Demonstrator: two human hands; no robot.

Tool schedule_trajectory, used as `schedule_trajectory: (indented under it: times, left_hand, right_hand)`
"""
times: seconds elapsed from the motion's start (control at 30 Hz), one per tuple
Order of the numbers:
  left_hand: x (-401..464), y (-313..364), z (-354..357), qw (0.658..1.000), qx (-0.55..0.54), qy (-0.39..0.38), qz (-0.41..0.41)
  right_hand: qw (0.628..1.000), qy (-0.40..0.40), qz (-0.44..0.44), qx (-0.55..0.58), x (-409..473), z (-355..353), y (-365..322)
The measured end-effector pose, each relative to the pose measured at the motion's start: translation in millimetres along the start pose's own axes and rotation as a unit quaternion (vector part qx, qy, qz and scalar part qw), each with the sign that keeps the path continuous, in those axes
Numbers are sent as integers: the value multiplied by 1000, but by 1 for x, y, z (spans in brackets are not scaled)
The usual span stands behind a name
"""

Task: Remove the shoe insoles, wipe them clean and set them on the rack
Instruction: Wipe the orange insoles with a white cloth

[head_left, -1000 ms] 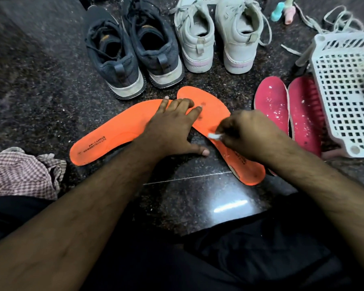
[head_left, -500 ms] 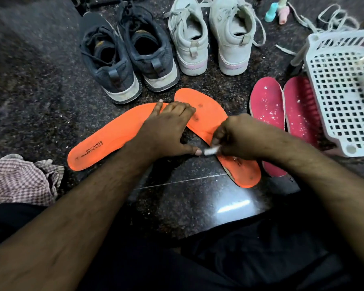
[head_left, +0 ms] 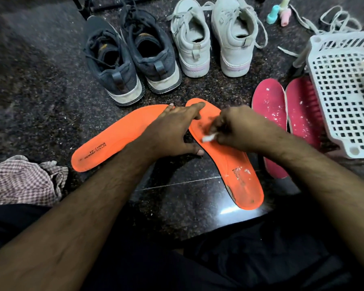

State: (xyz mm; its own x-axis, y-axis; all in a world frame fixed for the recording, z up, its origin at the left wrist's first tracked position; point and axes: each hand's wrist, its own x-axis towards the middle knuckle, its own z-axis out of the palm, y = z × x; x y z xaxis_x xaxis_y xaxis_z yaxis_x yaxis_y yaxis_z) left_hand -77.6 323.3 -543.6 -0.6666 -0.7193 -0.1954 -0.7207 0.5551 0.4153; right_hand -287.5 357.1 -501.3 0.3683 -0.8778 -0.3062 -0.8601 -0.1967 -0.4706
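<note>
Beside white rack [head_left: 343,97]: orange insole [head_left: 235,164], long axis running away from body. Left hand [head_left: 172,131] flat, pinning toe end; right hand [head_left: 237,127] pinching white wipe [head_left: 207,139], nearer heel.

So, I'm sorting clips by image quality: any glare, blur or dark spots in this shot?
Head view: a bright glare patch on the polished floor near the right orange insole; the right hand is motion-blurred around a small white wad; the frame's corners darken; wide-angle bending at the edges.
</note>
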Motion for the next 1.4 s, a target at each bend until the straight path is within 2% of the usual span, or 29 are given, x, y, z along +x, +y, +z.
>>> schedule_trajectory:
  times: [0.07,0.17,0.23,0.33,0.37,0.4,0.5,0.53,0.57,0.63,0.73,0.77,0.8,0.83,0.87,0.93,0.97,1.0,1.13,1.17,1.2,1.3,1.33,1.4]
  left_hand:
    - [1,-1,0,1000,9,-4,1]
    - [1,0,3,1000,17,5,3]
    - [0,0,5,1000,18,11,8]
    - [-3,-2,6,999,24,33,13]
    - [-3,-2,6,998,35,43,14]
    - [-3,-3,6,998,48,48,13]
    - [-1,-2,5,999,48,21,11]
    - [-1,-1,5,1000,24,11,17]
    - [-1,1,4,1000,-11,5,24]
    - [-2,5,2,996,-88,2,30]
    - [-6,4,2,991,-135,-5,23]
    - [-6,4,3,988,-152,-7,21]
    - [-5,4,3,985,-174,-8,19]
    - [-4,4,3,980,-196,-7,18]
    - [-2,4,3,977,-211,-4,21]
    - [1,3,5,976,-218,9,29]
    - [1,3,5,976,-214,13,27]
    - [0,2,5,978,-208,15,20]
    - [-1,0,7,981,-196,11,2]
    - [-1,0,7,982,-187,11,6]
    - [0,0,7,984,-175,9,10]
    - [1,-2,7,983,-184,9,11]
    - [1,-2,7,981,-193,12,10]
    - [2,-3,8,982,-186,15,10]
  right_hand:
    - [994,109,27,13,11,10,3]
    - [989,140,49,-1,26,23,2]
    - [996,85,26,0,24,23,2]
    - [996,-83,-25,-22,11,10,-2]
    - [995,-91,-25,-21,8,7,-1]
    - [998,-57,-17,-11,9,5,2]
    - [987,151,42,29,23,10,15]
    - [983,175,55,30,27,12,17]
    - [985,165,53,19,30,15,17]
    - [995,95,8,-10,28,19,16]
    - [995,-84,-54,-17,13,8,5]
    - [991,-122,-57,-13,9,3,4]
    - [992,-118,-50,-9,8,0,5]
    - [997,-70,-38,-2,9,-1,8]
    - [1000,13,-16,3,13,-1,13]
    - [986,165,31,11,23,4,21]
    - [982,185,44,12,26,8,21]
    - [986,165,38,4,27,13,17]
    - [997,-16,-80,8,20,20,-3]
    - [996,-14,-86,11,20,16,-4]
    - [996,23,-78,21,23,15,0]
    - [981,196,8,-1,31,15,20]
    - [979,205,25,-8,31,18,21]
    - [988,150,-19,0,32,26,17]
